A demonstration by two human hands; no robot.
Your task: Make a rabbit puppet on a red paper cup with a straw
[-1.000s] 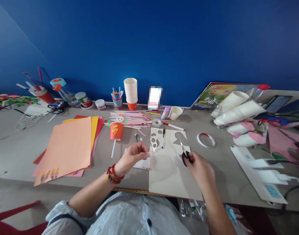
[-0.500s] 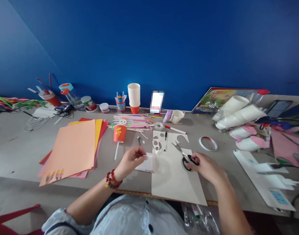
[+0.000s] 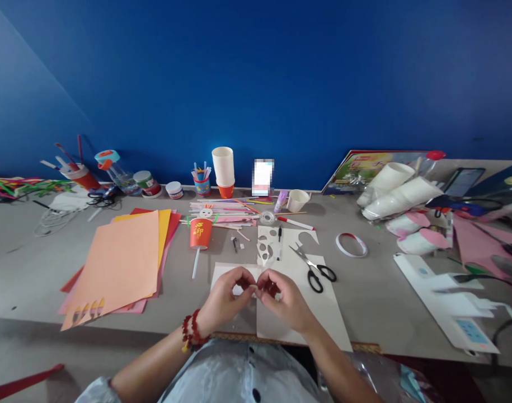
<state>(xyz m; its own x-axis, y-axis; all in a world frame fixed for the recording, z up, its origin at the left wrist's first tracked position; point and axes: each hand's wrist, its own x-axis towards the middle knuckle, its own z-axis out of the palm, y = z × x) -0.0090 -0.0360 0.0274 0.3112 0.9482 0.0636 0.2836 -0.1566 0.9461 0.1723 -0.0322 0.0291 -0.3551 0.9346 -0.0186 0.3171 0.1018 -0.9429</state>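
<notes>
My left hand (image 3: 225,295) and my right hand (image 3: 286,298) meet above the front of the table, fingertips pinched together on a small white paper piece (image 3: 254,287). Most of the piece is covered by the fingers. Beneath the right hand lies a large white sheet (image 3: 331,324), and black-handled scissors (image 3: 316,270) rest on it with the blades parted. Cut-out paper scraps (image 3: 266,253) and a black pen (image 3: 280,238) lie at the sheet's top. Left of them is a red paper cup (image 3: 200,234) with a rabbit-like face, green arms and a straw.
Coloured paper (image 3: 117,257) is stacked at left. A tape roll (image 3: 351,245) and a white power strip (image 3: 444,305) lie at right. Along the blue wall stand stacked paper cups (image 3: 223,166), a glue stick (image 3: 281,200) and bagged cups (image 3: 402,198); paper straws (image 3: 226,208) lie before them.
My right hand has let go of the scissors, now lying on the white sheet, and moved left to meet my left hand at the small white piece.
</notes>
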